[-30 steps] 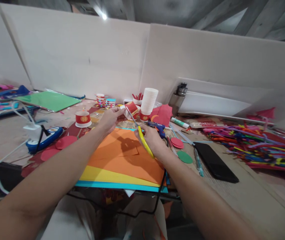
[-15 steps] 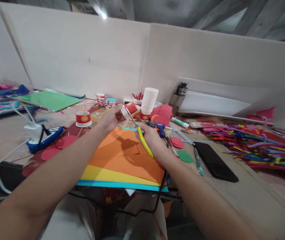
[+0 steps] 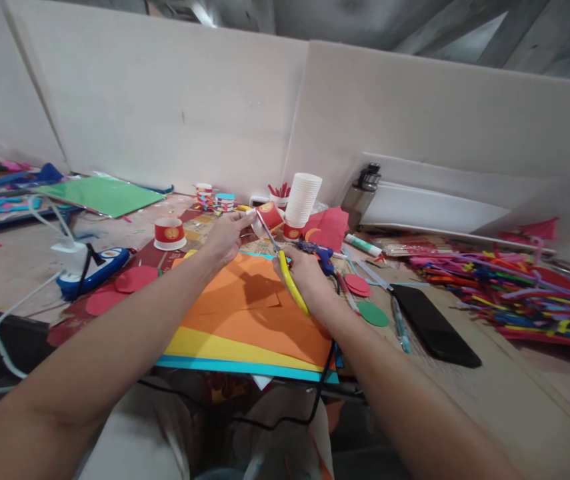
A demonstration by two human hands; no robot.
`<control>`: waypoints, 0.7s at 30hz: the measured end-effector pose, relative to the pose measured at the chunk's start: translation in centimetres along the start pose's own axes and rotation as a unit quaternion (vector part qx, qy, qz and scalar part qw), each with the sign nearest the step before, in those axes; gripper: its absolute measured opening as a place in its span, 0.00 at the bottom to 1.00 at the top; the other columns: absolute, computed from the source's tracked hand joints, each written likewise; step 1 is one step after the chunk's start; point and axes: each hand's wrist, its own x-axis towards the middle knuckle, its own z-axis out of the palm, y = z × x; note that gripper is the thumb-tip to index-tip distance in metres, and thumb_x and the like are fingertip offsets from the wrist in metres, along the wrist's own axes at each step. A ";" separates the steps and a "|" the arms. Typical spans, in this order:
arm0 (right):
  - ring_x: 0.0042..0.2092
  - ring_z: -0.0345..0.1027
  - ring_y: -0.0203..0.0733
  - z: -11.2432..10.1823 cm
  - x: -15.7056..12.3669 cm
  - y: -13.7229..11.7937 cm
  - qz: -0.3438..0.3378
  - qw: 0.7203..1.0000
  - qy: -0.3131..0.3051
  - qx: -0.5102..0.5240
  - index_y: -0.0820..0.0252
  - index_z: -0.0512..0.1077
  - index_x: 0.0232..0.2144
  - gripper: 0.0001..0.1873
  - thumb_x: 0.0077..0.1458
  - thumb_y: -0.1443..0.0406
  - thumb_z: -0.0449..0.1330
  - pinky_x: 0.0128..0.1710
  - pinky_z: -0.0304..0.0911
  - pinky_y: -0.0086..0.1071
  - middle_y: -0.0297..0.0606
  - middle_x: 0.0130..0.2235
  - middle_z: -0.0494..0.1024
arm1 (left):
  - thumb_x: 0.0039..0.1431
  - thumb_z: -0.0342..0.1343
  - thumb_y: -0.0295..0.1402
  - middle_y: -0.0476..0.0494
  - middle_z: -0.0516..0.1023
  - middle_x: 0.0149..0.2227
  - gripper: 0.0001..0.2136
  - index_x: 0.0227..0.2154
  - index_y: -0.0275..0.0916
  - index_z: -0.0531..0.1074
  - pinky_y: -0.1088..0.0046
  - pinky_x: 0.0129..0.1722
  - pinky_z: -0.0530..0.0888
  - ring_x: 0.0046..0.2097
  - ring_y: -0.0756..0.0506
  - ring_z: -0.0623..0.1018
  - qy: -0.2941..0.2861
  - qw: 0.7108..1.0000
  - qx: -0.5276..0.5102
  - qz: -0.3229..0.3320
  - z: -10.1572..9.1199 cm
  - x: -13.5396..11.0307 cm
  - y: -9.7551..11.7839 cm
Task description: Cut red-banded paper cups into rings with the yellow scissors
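A red paper cup (image 3: 271, 214) tilts in the left hand (image 3: 227, 238), pinched at its white end, seemingly to steady it for the yellow-handled scissors (image 3: 291, 283) gripped in the right hand (image 3: 307, 272). Orange sheets (image 3: 255, 325) lie below both; stacked cups (image 3: 304, 199) stand beyond the right.

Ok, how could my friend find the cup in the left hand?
On the table, find the tall white cup stack near the middle. Just left, by the yellow-handled scissors, is a red-and-white cup with a gold badge. It's tilted in the left hand, while the similar cup farther left stands on the table.
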 end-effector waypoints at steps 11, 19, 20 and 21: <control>0.32 0.70 0.40 0.0 -0.1 0.1 -0.008 1.000 -0.012 -0.024 0.61 0.75 0.33 0.10 0.56 0.64 0.55 0.30 0.56 0.28 0.41 0.32 0.80 | 0.50 0.65 0.36 0.49 0.76 0.25 0.10 0.28 0.37 0.71 0.73 0.31 0.73 0.26 0.51 0.74 0.054 0.994 -0.063 -0.068 -0.6 1.1 -0.1; 0.35 0.72 0.41 -0.5 -0.6 -0.7 0.013 1.000 -0.015 0.011 0.61 0.75 0.38 0.10 0.57 0.64 0.55 0.33 0.59 0.28 0.43 0.36 0.81 | 0.50 0.63 0.32 0.51 0.75 0.25 0.08 0.27 0.37 0.70 0.73 0.31 0.73 0.27 0.52 0.74 0.044 0.997 -0.053 -0.022 0.5 0.3 -0.8; 0.34 0.72 0.41 -0.5 -0.6 -0.7 0.016 1.000 -0.014 0.012 0.61 0.75 0.37 0.10 0.57 0.65 0.55 0.33 0.59 0.28 0.43 0.36 0.81 | 0.50 0.64 0.32 0.51 0.75 0.25 0.08 0.27 0.37 0.69 0.73 0.32 0.74 0.27 0.52 0.74 0.043 0.998 -0.050 -0.018 0.5 0.3 -0.9; 0.34 0.72 0.41 -0.4 -0.6 -0.6 0.019 1.000 -0.014 0.009 0.61 0.75 0.37 0.10 0.57 0.65 0.55 0.33 0.59 0.28 0.44 0.36 0.81 | 0.49 0.64 0.33 0.51 0.75 0.25 0.09 0.26 0.37 0.69 0.72 0.33 0.74 0.27 0.52 0.74 0.043 0.998 -0.047 -0.015 0.6 0.2 -0.9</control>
